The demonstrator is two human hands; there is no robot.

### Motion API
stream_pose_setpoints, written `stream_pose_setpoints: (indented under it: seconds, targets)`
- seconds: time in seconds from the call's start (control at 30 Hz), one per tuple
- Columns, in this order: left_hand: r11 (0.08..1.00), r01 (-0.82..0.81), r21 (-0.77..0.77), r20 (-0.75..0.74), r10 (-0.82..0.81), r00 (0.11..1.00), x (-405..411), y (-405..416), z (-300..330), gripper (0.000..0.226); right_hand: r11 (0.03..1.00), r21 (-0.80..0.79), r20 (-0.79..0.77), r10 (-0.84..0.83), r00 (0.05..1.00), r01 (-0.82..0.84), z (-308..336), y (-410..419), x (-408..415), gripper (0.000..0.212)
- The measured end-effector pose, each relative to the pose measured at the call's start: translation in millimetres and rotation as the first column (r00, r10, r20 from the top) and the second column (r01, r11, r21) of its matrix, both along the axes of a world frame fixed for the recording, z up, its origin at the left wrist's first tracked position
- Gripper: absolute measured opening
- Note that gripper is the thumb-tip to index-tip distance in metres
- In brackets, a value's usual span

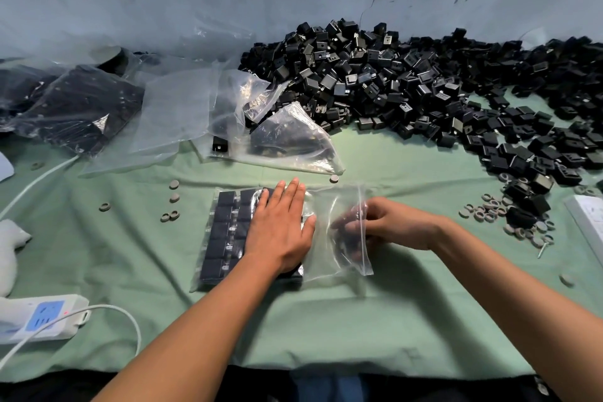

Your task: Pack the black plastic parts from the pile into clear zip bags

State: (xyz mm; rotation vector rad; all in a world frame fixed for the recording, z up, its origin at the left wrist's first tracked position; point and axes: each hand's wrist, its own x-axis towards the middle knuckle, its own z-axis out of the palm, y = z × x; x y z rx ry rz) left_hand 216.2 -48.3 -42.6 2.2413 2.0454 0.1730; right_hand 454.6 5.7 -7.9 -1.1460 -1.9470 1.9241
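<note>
**Bag half-packed, mouth end loose**

Pile of black parts (408, 81) lies far right on counter (130, 238), w/ spare bags (287, 137) between it and the zip bag (339, 258). Risk: rows shift if left hand (279, 228), flat and pressing the packed end, lifts. Right hand (391, 228) is curled inside bag's mouth, probably holding parts, view blurred. Washers (169, 215) nearby could slip in.

Left hand (280, 228) flattens zip bag (339, 258); right hand (396, 227) pinches its opening.
</note>
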Motion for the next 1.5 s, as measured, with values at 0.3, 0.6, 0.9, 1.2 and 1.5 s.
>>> stream_pose_setpoints:
  seconds: [0.3, 0.6, 0.9, 1.2, 1.5]
  targets:
    - [1.0, 0.005, -0.008, -0.002, -0.005, 1.0, -1, -1, -2, 0.077, 0.979, 0.202, -0.005, 0.004, 1.0, -0.003, -4, 1, -37, 0.011]
    - [1.0, 0.007, -0.015, -0.003, -0.007, 1.0, -1, -1, -1, 0.075, 0.93, 0.213, 0.205, 0.257, 0.944, -0.299, 2, -1, -38, 0.023]
    - [1.0, 0.0, -0.014, 0.005, 0.001, 1.0, -1, -1, -1, 0.069, 0.946, 0.025, 0.115, 0.319, 0.941, -0.323, -5, 3, -45, 0.011]
    - [1.0, 0.0, -0.007, 0.009, 0.0, 1.0, -1, -1, -1, 0.069, 0.963, 0.046, 0.127, 0.259, 0.958, -0.266, -11, 3, -48, 0.025]
    - [1.0, -0.003, -0.004, 0.009, 0.003, 1.0, -1, -2, -1, 0.069, 0.945, 0.162, 0.115, 0.269, 0.956, -0.286, -11, -5, -47, 0.021]
